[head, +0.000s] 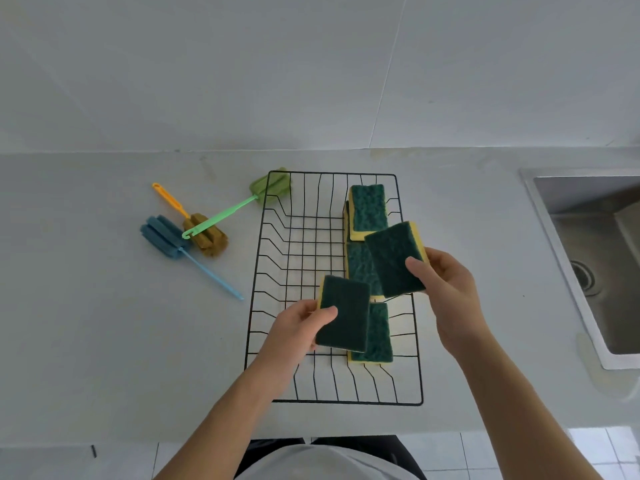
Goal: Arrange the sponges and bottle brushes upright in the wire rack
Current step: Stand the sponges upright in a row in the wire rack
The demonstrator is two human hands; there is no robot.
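A black wire rack (277,237) lies on the grey counter. Along its right side rest several green-and-yellow sponges, one at the far end (369,211), one in the middle (360,268) and one near me (377,337). My left hand (298,327) holds a sponge (344,313) above the rack's near part. My right hand (446,285) holds another sponge (393,258) above the right side. Left of the rack lie three bottle brushes: green (221,216), orange (204,233) and blue (166,233). The green brush's head leans on the rack's far left corner.
A steel sink (595,258) is set into the counter at the right. A tiled wall rises behind the counter. The counter's front edge runs just below the rack, with the floor beyond it.
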